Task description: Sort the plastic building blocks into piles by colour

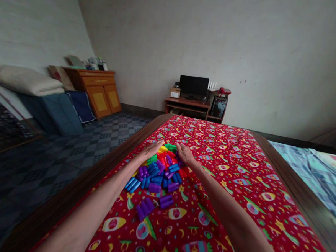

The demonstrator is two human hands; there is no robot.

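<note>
A heap of plastic toy blocks (159, 168) in blue, purple, red, green and yellow lies on a red patterned cloth (222, 214). My left hand (152, 149) rests along the far left side of the heap, fingers stretched out beside yellow and green blocks. At the far right side, my right hand (185, 154) is also stretched out, by green, red and purple blocks. Neither hand grips a block; the heap sits between them. Two purple blocks, one left (145, 209) and one right (166, 202), lie apart on the near side.
The cloth covers a table with dark wooden edges (279, 176). Beyond it stands a desk (187, 102) with a monitor (194, 85). A wooden cabinet (101, 94) is at the left wall, and a bed with a checked sheet (303, 162) lies at right.
</note>
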